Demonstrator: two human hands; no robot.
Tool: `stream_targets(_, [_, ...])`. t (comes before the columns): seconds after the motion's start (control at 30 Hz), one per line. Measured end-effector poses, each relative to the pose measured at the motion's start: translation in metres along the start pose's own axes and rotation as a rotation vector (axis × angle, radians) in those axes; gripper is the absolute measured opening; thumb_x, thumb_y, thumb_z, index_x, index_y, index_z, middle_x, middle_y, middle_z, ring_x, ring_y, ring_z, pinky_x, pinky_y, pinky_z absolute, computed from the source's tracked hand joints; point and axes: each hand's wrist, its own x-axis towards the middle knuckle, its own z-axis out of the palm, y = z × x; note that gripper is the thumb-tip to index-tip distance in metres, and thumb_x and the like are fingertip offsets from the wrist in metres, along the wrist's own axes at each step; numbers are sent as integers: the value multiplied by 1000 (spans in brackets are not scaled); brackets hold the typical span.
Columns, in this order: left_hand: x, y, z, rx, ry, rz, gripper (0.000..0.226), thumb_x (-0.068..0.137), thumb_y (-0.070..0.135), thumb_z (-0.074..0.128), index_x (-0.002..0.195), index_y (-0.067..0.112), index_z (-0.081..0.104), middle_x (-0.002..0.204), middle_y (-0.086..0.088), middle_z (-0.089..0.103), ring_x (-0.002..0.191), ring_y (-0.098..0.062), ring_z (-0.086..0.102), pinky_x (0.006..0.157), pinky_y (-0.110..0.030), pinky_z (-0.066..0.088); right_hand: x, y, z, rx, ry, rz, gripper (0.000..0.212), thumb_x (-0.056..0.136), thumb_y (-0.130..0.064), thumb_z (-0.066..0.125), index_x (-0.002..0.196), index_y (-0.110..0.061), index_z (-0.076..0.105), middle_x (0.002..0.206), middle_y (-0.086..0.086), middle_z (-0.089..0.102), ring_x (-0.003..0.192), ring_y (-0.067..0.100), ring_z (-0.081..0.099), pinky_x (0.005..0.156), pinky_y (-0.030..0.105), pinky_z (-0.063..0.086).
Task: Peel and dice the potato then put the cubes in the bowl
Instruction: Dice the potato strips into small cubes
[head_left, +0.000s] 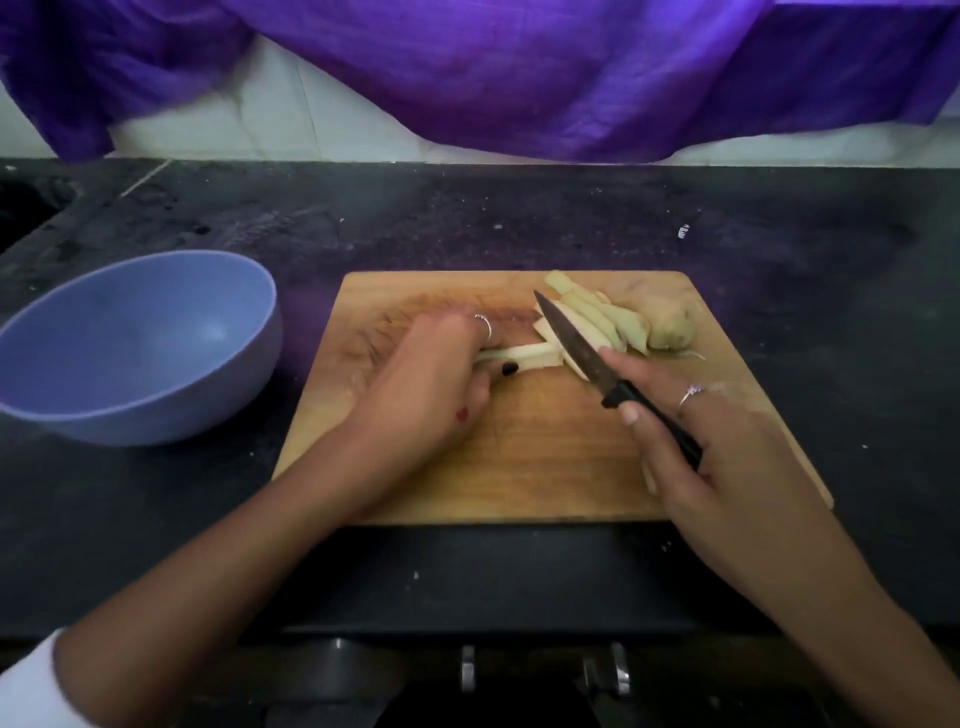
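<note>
Potato sticks (519, 358) wait under my knife on the cutting board (545, 467).

I see my left hand (431, 384) with its fingers curled over a few pale sticks, pinning them flat near the middle of the board. The sticks lie sideways, left to right, and their free ends poke out toward my right hand (727, 457). My right grip is wrapped round the black handle of the knife (587, 358). The blade points away from me and crosses just beside those free ends, so I think the next cut goes across the sticks to make cubes. More cut potato pieces (608, 322) sit at the far right of the board. My left hand is nearer the blue bowl (135, 395) on the dark counter (519, 218).
</note>
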Motion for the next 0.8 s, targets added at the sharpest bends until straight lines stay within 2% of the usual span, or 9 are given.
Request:
stream_targets(0.13, [-5,10,3,-2,100,9,19,90,13,61,104,19,71,94,3,67,85,-15,60,74,-25,46,-5,5,-2,14,10,-22,38,96,-24,49,131,-40,53,68,-24,56,68,-6,55,62,5,39])
stream_targets(0.23, [-4,15,0,-16,108,-52,17,92,15,60,106,19,69,88,8,62,77,-10,53,59,-16,35,-9,7,-5,7,10,3,40,97,-25,49,135,-37,51,86,-27,53,73,-11,49,63,3,37])
stream_targets(0.3, [-4,17,-1,-17,102,-56,15,92,15,60,103,19,68,90,8,64,76,-10,53,61,-16,35,-14,4,-8,-11,0,26,39,98,-25,48,136,-37,50,103,-22,57,86,-7,48,67,5,34])
stream_targets(0.43, [-6,20,-1,-52,81,-76,7,90,17,63,95,21,60,90,3,65,75,-10,56,64,-22,41,-21,-5,-11,-12,3,51,38,99,-25,47,135,-37,50,95,-18,60,84,5,49,73,19,36])
stream_targets(0.5, [-7,18,1,-71,94,-90,9,89,17,65,96,17,58,87,5,62,74,-7,54,61,-21,37,-21,-10,-12,-26,16,51,38,99,-26,48,135,-36,50,117,-13,62,103,7,55,82,19,37])
stream_targets(0.57, [-7,17,3,-83,121,-79,12,87,16,67,97,17,59,87,5,61,78,-8,54,60,-22,36,-22,-13,-13,-44,30,52,38,98,-26,48,135,-36,50,125,-11,60,116,9,53,84,19,37])
stream_targets(0.63, [-8,16,1,-90,139,-46,14,86,14,69,94,16,57,84,6,59,77,-8,53,59,-18,35,-24,-13,-15,-78,39,47,38,98,-27,48,135,-37,51,118,-12,62,108,7,55,77,18,38])
stream_targets(0.73, [-11,14,-2,-70,149,30,22,84,13,70,83,19,49,71,13,51,66,-1,48,55,-6,35,-29,-11,-19,-148,21,49,36,98,-28,47,133,-37,52,84,-19,56,71,0,53,52,10,33])
stream_targets(0.8, [-15,11,-5,-55,151,63,24,84,16,71,79,22,47,68,16,48,64,-1,46,57,-6,34,-31,-10,-22,-207,-23,59,33,98,-31,47,130,-36,54,74,-17,50,58,3,47,47,13,34])
